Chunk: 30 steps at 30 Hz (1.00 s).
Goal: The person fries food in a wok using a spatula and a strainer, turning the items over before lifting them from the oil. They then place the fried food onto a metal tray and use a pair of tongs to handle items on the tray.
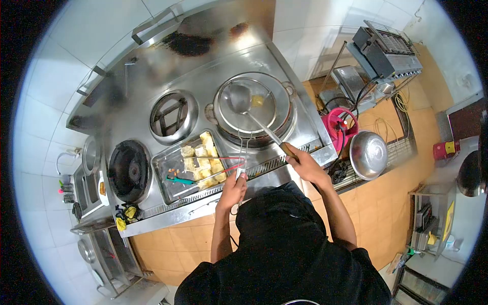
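Note:
My left hand (234, 189) is closed around the metal handle of a round strainer (265, 118), which lies over the wok (288, 105) on the right burner. My right hand (308, 165) grips the wooden handle of a wok ladle (237, 97); its wide metal head rests over the strainer. A yellow piece of food (257, 100) sits beside the ladle head. Left of my left hand is a metal tray (165, 175) with several pale yellow food pieces (204, 163). Thin red prongs (223, 158) reach across the tray towards my left hand, and a teal-handled tool (180, 179) lies in it.
Two more burners, one with a metal ring (174, 117) and one blackened (130, 171), are left of the wok. A pink bucket (339, 127) and a large metal bowl (368, 155) stand at the right. Yellow-black cloths (127, 216) hang at the front left corner.

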Each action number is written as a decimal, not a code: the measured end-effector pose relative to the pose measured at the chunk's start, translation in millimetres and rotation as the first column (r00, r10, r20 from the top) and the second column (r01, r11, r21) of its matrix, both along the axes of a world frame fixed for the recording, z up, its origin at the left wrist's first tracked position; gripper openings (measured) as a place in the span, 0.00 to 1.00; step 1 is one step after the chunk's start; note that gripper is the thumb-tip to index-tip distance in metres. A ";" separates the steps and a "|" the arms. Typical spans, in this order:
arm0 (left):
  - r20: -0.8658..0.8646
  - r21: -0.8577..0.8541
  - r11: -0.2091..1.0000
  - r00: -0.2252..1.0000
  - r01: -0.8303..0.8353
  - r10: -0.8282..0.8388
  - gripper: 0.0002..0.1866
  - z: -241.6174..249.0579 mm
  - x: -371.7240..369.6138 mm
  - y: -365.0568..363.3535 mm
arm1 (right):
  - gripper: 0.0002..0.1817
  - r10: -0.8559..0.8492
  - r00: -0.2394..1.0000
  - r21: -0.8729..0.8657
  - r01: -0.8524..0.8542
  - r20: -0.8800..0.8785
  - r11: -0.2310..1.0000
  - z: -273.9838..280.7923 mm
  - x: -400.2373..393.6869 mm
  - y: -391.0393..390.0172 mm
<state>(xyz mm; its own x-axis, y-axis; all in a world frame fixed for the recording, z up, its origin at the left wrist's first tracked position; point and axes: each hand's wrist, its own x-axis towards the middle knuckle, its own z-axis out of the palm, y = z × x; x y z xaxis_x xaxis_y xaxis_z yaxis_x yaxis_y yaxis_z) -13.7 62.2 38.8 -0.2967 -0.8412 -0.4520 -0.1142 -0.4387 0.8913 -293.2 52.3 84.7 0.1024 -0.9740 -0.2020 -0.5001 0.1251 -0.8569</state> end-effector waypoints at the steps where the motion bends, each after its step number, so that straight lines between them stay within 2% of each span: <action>1: 0.001 -0.001 1.000 1.000 0.005 -0.005 0.13 1.6 -1.9 0.3 | 0.29 0.038 0.999 0.078 -0.039 0.008 0.996 5.4 1.4 0.8; 4: -0.064 0.016 1.000 0.998 -0.016 0.017 0.12 4.8 -6.5 2.9 | 0.29 0.061 0.995 0.037 -0.064 0.077 0.997 -11.4 5.2 5.0; 7: -0.051 0.018 1.000 0.998 -0.024 0.025 0.12 2.3 -5.5 2.6 | 0.29 0.073 0.988 0.057 -0.082 0.136 0.995 -10.2 12.2 8.4; 9: -0.125 0.082 0.995 0.989 -0.064 0.074 0.13 0.5 -3.4 3.0 | 0.30 0.089 0.975 0.086 -0.108 0.205 0.990 -4.2 13.5 9.6; 10: -0.123 0.082 0.994 0.989 -0.067 0.077 0.13 0.2 -2.3 3.6 | 0.30 0.092 0.974 0.086 -0.111 0.207 0.990 -5.5 11.3 10.0; 12: -0.125 0.090 0.993 0.988 -0.081 0.091 0.13 2.0 -0.3 4.3 | 0.30 0.075 0.983 -0.018 -0.073 0.170 0.997 3.1 12.1 8.5; 13: -0.122 0.093 0.992 0.988 -0.089 0.100 0.13 2.3 1.0 5.1 | 0.30 0.022 0.990 0.140 -0.042 0.136 0.989 19.4 7.7 9.3; 14: -0.119 0.090 0.993 0.989 -0.082 0.093 0.13 2.5 1.7 4.5 | 0.29 -0.029 0.984 0.183 -0.003 0.175 0.983 32.3 6.5 8.1; 16: -0.120 0.085 0.994 0.989 -0.074 0.084 0.13 1.4 2.1 5.7 | 0.29 -0.067 0.989 0.138 0.049 0.134 0.989 20.7 -3.2 3.2; 20: -0.069 0.035 0.999 0.997 -0.026 0.029 0.14 6.2 -0.8 5.0 | 0.28 -0.045 0.998 0.095 0.042 0.039 0.995 11.3 -12.3 -2.0; 22: -0.028 0.033 0.999 1.000 -0.005 0.005 0.14 7.0 -2.9 6.0 | 0.28 0.011 0.999 0.005 -0.011 0.037 1.000 -7.6 -13.0 -0.7; 30: -0.073 -0.010 1.000 0.997 -0.024 0.023 0.13 9.0 -7.0 4.8 | 0.28 0.043 0.988 0.093 -0.058 0.149 0.994 -1.8 6.0 2.8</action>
